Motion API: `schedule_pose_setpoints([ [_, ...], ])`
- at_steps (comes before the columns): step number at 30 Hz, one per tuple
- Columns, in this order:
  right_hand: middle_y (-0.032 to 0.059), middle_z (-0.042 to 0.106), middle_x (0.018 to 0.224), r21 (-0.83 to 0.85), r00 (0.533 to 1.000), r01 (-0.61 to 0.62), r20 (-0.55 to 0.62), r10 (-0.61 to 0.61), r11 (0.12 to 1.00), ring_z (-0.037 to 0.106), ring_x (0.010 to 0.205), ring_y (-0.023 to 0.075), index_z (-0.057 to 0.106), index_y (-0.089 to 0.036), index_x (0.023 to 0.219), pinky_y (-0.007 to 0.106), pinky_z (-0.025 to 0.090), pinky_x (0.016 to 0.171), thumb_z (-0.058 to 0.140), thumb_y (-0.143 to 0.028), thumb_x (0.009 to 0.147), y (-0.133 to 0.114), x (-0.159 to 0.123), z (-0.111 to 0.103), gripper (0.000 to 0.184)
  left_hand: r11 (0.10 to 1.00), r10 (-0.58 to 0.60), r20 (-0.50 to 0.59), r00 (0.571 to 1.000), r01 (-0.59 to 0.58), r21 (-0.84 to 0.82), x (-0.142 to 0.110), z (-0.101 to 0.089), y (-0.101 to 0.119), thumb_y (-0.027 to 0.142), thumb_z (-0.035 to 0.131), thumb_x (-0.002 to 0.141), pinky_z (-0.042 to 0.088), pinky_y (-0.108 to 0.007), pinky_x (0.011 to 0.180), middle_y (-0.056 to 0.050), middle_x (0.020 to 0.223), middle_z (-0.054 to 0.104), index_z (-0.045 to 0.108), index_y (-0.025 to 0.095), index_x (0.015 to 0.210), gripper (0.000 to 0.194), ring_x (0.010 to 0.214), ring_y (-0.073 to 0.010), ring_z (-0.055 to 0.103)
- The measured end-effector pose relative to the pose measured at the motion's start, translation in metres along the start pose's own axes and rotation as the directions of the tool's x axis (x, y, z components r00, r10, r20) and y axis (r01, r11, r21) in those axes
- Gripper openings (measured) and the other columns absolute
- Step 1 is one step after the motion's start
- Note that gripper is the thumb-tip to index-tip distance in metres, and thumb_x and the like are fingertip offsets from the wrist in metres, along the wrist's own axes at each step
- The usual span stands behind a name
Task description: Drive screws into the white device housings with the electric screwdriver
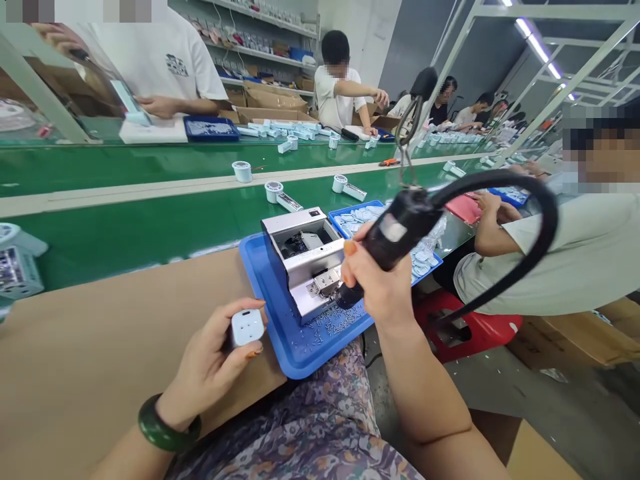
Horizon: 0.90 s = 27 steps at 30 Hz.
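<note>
My left hand (210, 357) holds a small white plastic socket-like housing (247, 327) with round holes in its face, over a brown cardboard-covered bench. My right hand (380, 283) grips a black electric screwdriver (395, 233), its lower end pointing down beside a silver screw feeder (300, 257). That end sits close to the feeder's front, and its tip is hidden behind my fingers. The feeder stands on a blue tray (295, 340), with many small silver screws (335, 323) scattered on the tray.
A black cable (520, 193) arcs from the screwdriver, and a hanging hook (406, 127) rises behind it. A blue tray of white parts (357, 219) sits behind the feeder. Beyond lies a green conveyor belt (150, 230), with co-workers along it and a seated co-worker (545, 267) at right.
</note>
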State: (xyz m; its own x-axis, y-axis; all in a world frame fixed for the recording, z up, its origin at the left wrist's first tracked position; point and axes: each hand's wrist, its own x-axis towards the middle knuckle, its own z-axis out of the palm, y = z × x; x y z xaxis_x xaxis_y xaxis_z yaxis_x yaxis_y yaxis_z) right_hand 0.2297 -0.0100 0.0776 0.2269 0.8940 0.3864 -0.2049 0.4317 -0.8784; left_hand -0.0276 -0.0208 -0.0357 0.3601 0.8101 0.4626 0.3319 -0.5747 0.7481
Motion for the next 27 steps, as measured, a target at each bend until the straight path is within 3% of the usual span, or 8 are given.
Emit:
schedule_pose_setpoints([
  [5, -0.0143, 0.052, 0.056, 0.294, 0.998, 0.063, -0.022, -0.059, 0.954, 0.046, 0.039, 0.0046, 0.055, -0.026, 0.089, 0.022, 0.048, 0.049, 0.080, -0.031, 0.088, -0.035, -0.011, 0.018, 0.026, 0.985, 0.128, 0.035, 0.991, -0.131, 0.116, 0.008, 0.011, 0.019, 0.059, 0.059, 0.107, 0.058, -0.026, 0.072, -0.004, 0.102, 0.077, 0.064, 0.025, 0.128, 0.041, 0.081, -0.0190, 0.075],
  [8, -0.0140, 0.054, 0.058, 0.365, 0.996, 0.040, 0.061, -0.066, 0.930, 0.047, 0.039, 0.0038, 0.055, -0.026, 0.089, 0.022, 0.050, 0.050, 0.078, -0.029, 0.090, -0.047, -0.017, 0.033, 0.023, 0.970, 0.178, 0.038, 0.983, -0.182, 0.160, 0.011, 0.016, 0.027, 0.059, 0.056, 0.108, 0.059, -0.027, 0.079, -0.006, 0.110, 0.079, 0.062, 0.024, 0.129, 0.041, 0.092, -0.0206, 0.078],
  [12, -0.0145, 0.054, 0.058, 0.366, 0.994, 0.023, 0.095, -0.062, 0.930, 0.048, 0.039, 0.0037, 0.054, -0.026, 0.089, 0.022, 0.047, 0.050, 0.079, -0.028, 0.089, -0.046, -0.022, 0.045, 0.025, 0.966, 0.206, 0.018, 0.978, -0.207, 0.158, 0.011, 0.017, 0.029, 0.060, 0.056, 0.108, 0.059, -0.027, 0.081, -0.007, 0.111, 0.080, 0.062, 0.024, 0.128, 0.042, 0.093, -0.0212, 0.078],
  [15, -0.0140, 0.055, 0.060, 0.290, 0.990, 0.107, 0.053, -0.127, 0.951, 0.049, 0.040, 0.0045, 0.055, -0.026, 0.091, 0.023, 0.046, 0.050, 0.078, -0.028, 0.091, -0.038, -0.021, 0.039, 0.023, 0.981, 0.142, -0.001, 0.990, -0.140, 0.132, 0.009, 0.012, 0.023, 0.058, 0.059, 0.107, 0.058, -0.027, 0.075, -0.005, 0.106, 0.078, 0.064, 0.024, 0.128, 0.040, 0.084, -0.0199, 0.076],
  [19, -0.0127, 0.058, 0.060, 0.089, 0.956, 0.294, -0.045, -0.291, 0.952, 0.052, 0.043, 0.0055, 0.061, -0.025, 0.094, 0.023, 0.048, 0.050, 0.080, -0.023, 0.089, -0.021, -0.006, 0.014, 0.020, 0.996, -0.033, -0.060, 0.998, 0.038, 0.079, 0.001, 0.007, 0.011, 0.055, 0.061, 0.105, 0.055, -0.027, 0.066, -0.004, 0.099, 0.075, 0.064, 0.023, 0.130, 0.041, 0.070, -0.0174, 0.067],
  [23, -0.0134, 0.056, 0.055, 0.035, 0.962, 0.257, -0.101, -0.253, 0.966, 0.051, 0.040, 0.0059, 0.060, -0.024, 0.090, 0.023, 0.048, 0.048, 0.080, -0.027, 0.086, 0.000, 0.014, -0.006, 0.021, 0.987, -0.157, -0.054, 0.986, 0.159, 0.030, -0.003, 0.006, 0.004, 0.058, 0.057, 0.105, 0.055, -0.030, 0.071, -0.005, 0.098, 0.074, 0.063, 0.023, 0.131, 0.044, 0.080, -0.0217, 0.071],
  [27, -0.0135, 0.055, 0.053, 0.009, 0.987, 0.154, -0.053, -0.153, 0.988, 0.050, 0.040, 0.0065, 0.059, -0.024, 0.090, 0.024, 0.047, 0.048, 0.080, -0.033, 0.086, 0.014, 0.020, -0.003, 0.023, 0.988, -0.150, 0.012, 0.989, 0.150, 0.027, -0.002, 0.002, 0.002, 0.059, 0.061, 0.102, 0.059, -0.031, 0.074, -0.005, 0.100, 0.076, 0.062, 0.023, 0.130, 0.046, 0.085, -0.0236, 0.074],
])
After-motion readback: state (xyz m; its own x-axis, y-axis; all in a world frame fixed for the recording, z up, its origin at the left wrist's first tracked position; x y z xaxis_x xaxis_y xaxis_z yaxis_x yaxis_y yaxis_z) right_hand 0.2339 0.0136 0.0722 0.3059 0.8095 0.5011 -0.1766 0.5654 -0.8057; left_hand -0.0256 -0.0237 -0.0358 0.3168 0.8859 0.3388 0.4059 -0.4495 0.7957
